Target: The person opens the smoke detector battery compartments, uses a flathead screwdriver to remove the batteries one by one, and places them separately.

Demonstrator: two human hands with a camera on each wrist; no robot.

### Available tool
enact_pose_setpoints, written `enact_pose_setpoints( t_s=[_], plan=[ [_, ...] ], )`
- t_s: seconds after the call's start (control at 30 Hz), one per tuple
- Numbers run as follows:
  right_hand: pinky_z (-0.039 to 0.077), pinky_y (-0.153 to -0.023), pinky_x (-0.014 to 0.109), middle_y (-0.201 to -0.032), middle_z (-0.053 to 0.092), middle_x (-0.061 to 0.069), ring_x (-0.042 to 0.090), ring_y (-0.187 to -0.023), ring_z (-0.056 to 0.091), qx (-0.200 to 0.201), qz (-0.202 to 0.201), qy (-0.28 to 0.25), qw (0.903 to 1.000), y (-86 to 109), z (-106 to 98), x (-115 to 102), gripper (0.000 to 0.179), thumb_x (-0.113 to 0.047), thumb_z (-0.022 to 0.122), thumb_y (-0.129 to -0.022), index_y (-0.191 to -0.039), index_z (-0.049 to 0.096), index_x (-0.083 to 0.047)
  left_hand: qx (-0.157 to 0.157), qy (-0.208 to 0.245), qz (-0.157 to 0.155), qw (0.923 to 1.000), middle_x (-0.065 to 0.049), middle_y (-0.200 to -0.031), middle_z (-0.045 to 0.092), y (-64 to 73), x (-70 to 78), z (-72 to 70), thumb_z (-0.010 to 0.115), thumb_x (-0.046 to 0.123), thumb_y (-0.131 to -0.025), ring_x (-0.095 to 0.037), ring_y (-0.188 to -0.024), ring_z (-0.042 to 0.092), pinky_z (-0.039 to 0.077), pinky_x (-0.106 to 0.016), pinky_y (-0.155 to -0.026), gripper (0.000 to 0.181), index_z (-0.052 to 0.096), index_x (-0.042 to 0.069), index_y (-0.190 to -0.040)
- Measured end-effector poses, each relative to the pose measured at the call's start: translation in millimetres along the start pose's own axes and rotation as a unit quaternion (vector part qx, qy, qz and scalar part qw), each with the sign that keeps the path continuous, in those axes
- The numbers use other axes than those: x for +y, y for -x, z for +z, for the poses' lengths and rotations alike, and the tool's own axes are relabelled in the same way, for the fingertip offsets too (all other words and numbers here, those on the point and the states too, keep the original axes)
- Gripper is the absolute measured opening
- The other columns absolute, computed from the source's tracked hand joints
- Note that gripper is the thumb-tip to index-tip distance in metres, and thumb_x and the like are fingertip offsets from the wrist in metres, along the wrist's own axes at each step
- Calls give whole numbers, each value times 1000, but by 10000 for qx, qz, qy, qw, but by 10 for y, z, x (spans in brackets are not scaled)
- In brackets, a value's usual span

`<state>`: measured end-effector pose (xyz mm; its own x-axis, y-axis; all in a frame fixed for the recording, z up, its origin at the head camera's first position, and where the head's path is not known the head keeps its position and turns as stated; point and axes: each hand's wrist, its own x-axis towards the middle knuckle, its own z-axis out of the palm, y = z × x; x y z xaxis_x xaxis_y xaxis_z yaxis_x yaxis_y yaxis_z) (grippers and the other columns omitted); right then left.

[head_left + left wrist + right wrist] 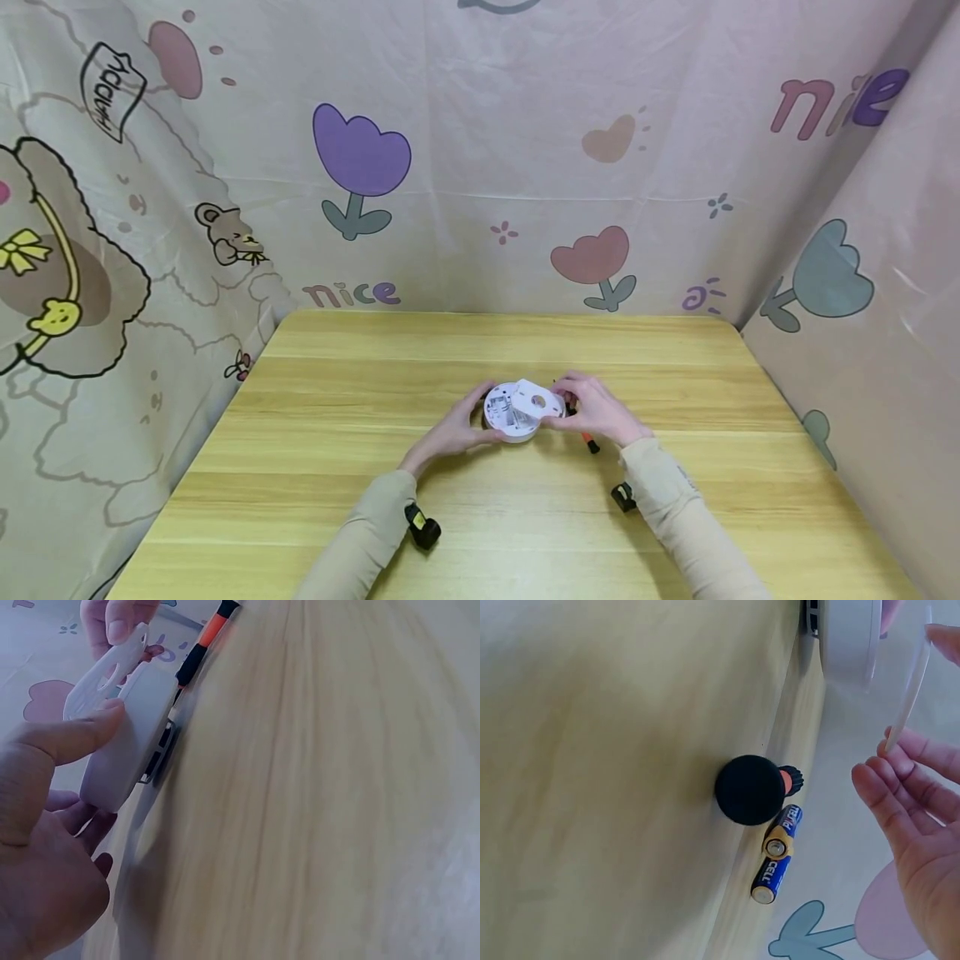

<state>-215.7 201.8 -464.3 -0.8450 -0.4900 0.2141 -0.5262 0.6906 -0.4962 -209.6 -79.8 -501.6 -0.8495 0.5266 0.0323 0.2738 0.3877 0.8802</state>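
Note:
My left hand (453, 429) grips a round white device (498, 414), like a smoke alarm, by its rim, thumb at the near side and fingers at the far side. Its upward side shows white inner parts. My right hand (596, 410) pinches a thin white plate (527, 390) with a round hole in its middle. Tilted, the plate overlaps the device's right part in the head view. A gap shows between plate (915, 682) and device (847, 645) in the right wrist view. Under the device, close over the table, a dark-slotted part (157, 754) sticks out.
An orange and black screwdriver (210, 634) lies on the wooden table (360, 367) beside my right hand. Two blue and gold batteries (784, 825) lie near its black handle end (748, 790). A printed curtain (480, 150) hangs behind the table and along both sides.

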Motion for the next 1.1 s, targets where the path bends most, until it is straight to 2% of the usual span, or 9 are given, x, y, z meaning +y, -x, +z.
enact_pose_setpoints(
  t_s=[0.13, 0.3, 0.53, 0.63, 0.87, 1.1],
  plan=[
    [59, -75, 26, -104, 70, 6, 11, -85, 61, -110, -114, -11, 9999, -23, 14, -27, 43, -30, 87, -75, -108, 74, -7, -60, -3, 55, 10000, -21, -167, 20, 11, -4, -21, 79, 24, -87, -40, -155, 18, 13, -60, -127, 96, 21, 0, -159],
    [59, -79, 25, -108, 70, 6, 11, -90, 63, -285, -257, 224, 9990, -68, 37, -60, 47, -36, 86, -75, -110, 73, -6, -127, -4, 125, 9998, -20, -167, 21, 19, -1, -37, 75, 23, -90, -40, -155, 19, 14, -59, -127, 90, 22, 0, -159],
    [60, -80, 27, -112, 69, 9, 13, -91, 64, -544, -326, 371, 9973, -133, 46, -154, 57, -41, 84, -76, -117, 71, -3, -130, 254, -23, 9996, -15, -168, 24, 18, -7, -48, 75, 29, -89, -37, -155, 21, 13, -61, -127, 91, 23, 7, -160],
    [59, -81, 27, -112, 68, 8, 13, -92, 64, -593, -421, 486, 9962, -162, 61, -177, 58, -43, 83, -77, -118, 71, -3, -121, 286, 21, 9995, -15, -167, 27, 11, -4, -48, 75, 29, -90, -36, -155, 25, 14, -61, -127, 88, 25, 7, -159],
    [60, -87, 32, -110, 68, 6, 16, -96, 65, -524, -700, 647, 9941, -210, 148, -164, 55, -41, 85, -77, -116, 73, -4, -34, 10, 253, 9997, -19, -163, 33, -6, -19, -40, 72, 25, -93, -40, -153, 27, 18, -60, -126, 74, 36, 4, -154],
    [58, -92, 35, -113, 68, 7, 18, -103, 64, -351, -885, 826, 9920, -217, 197, -146, 54, -41, 84, -78, -118, 73, -5, 118, 130, 73, 9998, -16, -160, 40, 3, -23, -41, 73, 27, -93, -38, -150, 33, 23, -58, -126, 71, 41, 7, -153]
  ],
)
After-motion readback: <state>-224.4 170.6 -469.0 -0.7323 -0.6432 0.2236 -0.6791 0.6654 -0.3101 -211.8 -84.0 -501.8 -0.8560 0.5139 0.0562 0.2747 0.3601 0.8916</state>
